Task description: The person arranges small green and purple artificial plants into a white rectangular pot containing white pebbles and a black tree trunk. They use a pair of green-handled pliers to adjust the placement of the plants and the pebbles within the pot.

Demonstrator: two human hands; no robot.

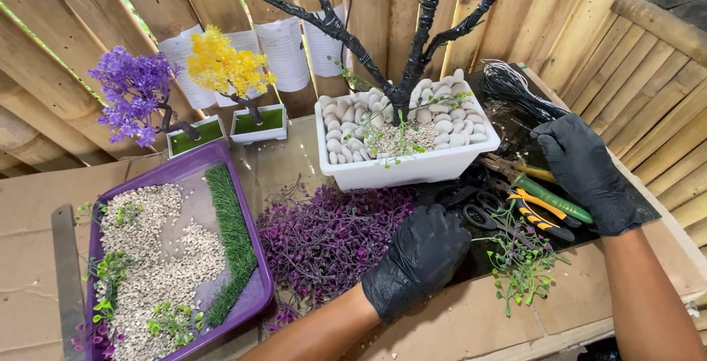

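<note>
At the left of the frame a purple tray (254, 298) holds gravel and a grass strip. In the centre, a pile of purple sprigs (328, 232) lies under the black-gloved left hand (420, 258), fingers curled down onto it. At right, the gloved right hand (585, 169) rests spread over pliers (549, 199) beside a white planter (412, 169).

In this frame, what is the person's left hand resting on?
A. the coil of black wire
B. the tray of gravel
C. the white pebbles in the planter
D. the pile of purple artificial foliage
D: the gloved left hand lies closed at the right edge of the purple foliage pile, apart from the purple tray, the white planter and the black wire coil.
</note>
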